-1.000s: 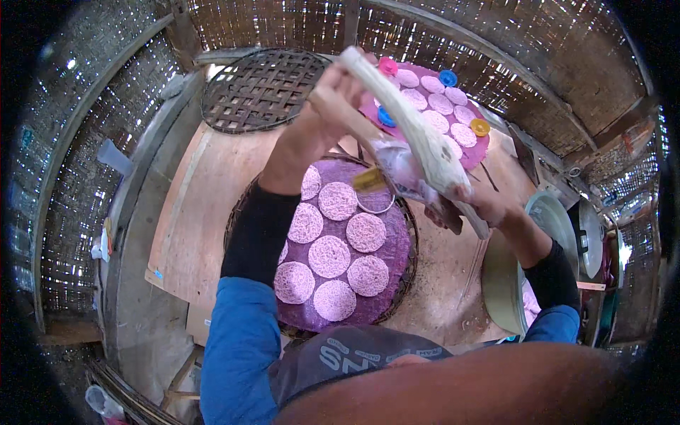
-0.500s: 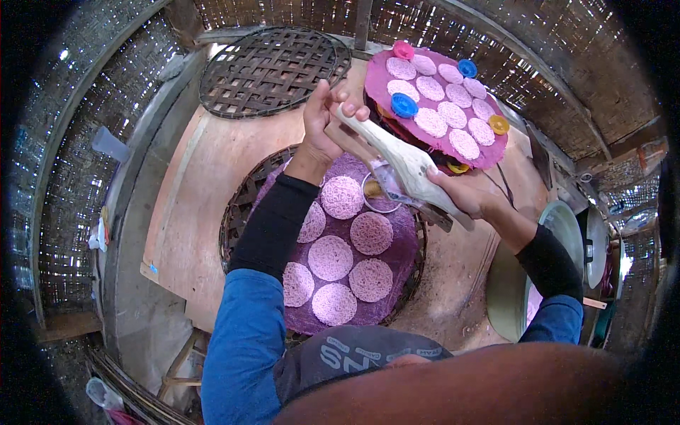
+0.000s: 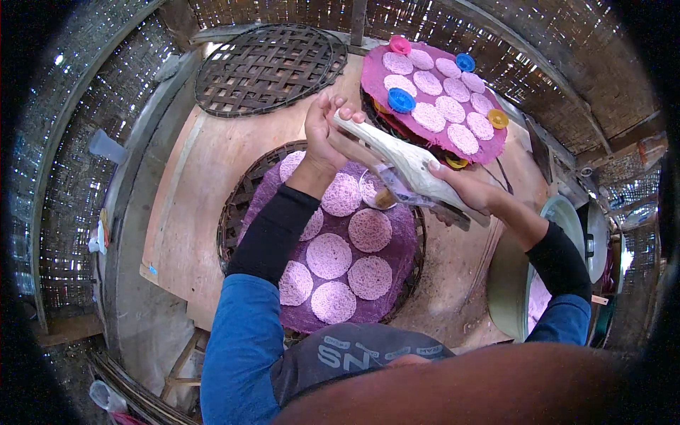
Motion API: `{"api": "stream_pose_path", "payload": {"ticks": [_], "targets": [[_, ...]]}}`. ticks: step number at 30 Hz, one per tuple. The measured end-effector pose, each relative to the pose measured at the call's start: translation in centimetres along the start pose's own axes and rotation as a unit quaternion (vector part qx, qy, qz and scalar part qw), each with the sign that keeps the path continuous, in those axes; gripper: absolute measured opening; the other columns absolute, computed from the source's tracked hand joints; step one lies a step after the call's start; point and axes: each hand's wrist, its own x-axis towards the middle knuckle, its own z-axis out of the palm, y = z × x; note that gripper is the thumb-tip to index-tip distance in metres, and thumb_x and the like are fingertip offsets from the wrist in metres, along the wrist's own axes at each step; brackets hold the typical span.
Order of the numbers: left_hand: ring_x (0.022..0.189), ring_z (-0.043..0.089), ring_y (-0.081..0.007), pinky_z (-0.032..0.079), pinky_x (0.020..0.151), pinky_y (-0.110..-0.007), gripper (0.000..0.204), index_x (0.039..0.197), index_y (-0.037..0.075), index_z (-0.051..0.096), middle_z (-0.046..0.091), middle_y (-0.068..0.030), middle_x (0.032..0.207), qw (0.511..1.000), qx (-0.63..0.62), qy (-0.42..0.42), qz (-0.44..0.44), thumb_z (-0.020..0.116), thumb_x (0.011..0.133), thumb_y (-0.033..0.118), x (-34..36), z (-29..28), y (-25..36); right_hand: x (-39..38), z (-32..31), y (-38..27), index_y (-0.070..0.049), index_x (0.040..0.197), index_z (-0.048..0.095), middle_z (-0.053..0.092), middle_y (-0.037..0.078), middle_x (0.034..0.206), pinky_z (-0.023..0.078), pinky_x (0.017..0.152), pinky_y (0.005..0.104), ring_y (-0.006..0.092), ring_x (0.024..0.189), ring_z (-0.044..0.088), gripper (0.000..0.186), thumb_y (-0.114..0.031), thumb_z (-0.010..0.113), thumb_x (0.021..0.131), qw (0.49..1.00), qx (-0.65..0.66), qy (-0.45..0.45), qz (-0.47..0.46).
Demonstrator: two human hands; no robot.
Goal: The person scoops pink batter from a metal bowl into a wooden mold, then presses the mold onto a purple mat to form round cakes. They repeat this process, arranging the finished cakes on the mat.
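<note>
Both my hands grip a long wooden press [image 3: 400, 152], pale on top, held slanting above a round woven tray [image 3: 232, 205]. My left hand [image 3: 327, 134] is closed around its far left end. At the near right end, my right hand [image 3: 464, 188] is wrapped around it with the thumb on top. Under the press's middle shows a thin round ring [image 3: 363, 185] with a tan piece inside; the press hides part of it. Purple cloth [image 3: 340, 244] covers the tray, and several round pink noodle cakes [image 3: 329, 256] lie on it.
A second cloth-covered stack [image 3: 382, 67] at the back right bears more pink cakes and small coloured cups [image 3: 401, 100]. An open-weave tray [image 3: 269, 67] lies at the back left. A large pale green basin [image 3: 506, 297] stands at the right. Woven walls surround the table [image 3: 184, 184].
My left hand and the left end of the press are slightly lower. My right hand has shifted a little right. Another pink cake now shows beside my left wrist.
</note>
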Motion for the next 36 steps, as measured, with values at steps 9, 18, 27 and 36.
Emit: {"api": "stream_pose_path", "payload": {"ticks": [9,18,27,36], "targets": [[0.065,0.051,-0.0195,0.044,0.063,-0.032,0.028,0.074,0.012,0.05,0.045,0.001,0.055,0.999,-0.038,-0.011,-0.012,0.044,0.088,0.035,2.0,-2.0,-0.8,-0.1,-1.8,0.2,0.002,0.079,0.063,0.056,0.009,0.063,0.044,0.052,0.0301,0.0166,0.057,0.055,0.077,-0.071,0.039,0.077,0.982,-0.13,0.139,0.0],[0.06,0.052,-0.0176,0.044,0.061,-0.033,0.026,0.081,0.012,0.047,0.045,0.0027,0.053,0.999,0.016,-0.042,0.003,0.043,0.088,0.038,2.0,-2.0,2.6,1.8,0.6,-1.2,0.005,0.061,0.062,0.051,0.01,0.049,0.043,0.046,0.0363,0.021,0.047,0.054,0.088,-0.08,0.038,0.068,0.951,-0.21,0.225,-0.026],[0.061,0.049,-0.0185,0.043,0.059,-0.031,0.025,0.079,0.011,0.045,0.044,0.0007,0.057,0.999,0.022,0.022,0.026,0.042,0.088,0.034,0.2,-2.3,2.4,2.3,1.8,0.0,0.003,0.059,0.06,0.048,0.006,0.047,0.038,0.04,0.0295,0.0138,0.041,0.048,0.082,-0.072,0.034,0.078,0.958,-0.175,0.213,-0.082],[0.058,0.047,-0.0159,0.042,0.056,-0.028,0.023,0.08,0.009,0.048,0.041,0.0018,0.052,0.998,0.017,0.046,0.037,0.041,0.089,0.029,0.8,-0.8,1.0,-0.2,2.0,-1.5,-0.002,0.052,0.054,0.047,0.005,0.045,0.036,0.034,0.0297,0.0148,0.036,0.046,0.078,-0.072,0.033,0.078,0.955,-0.2,0.221,-0.005]]}}
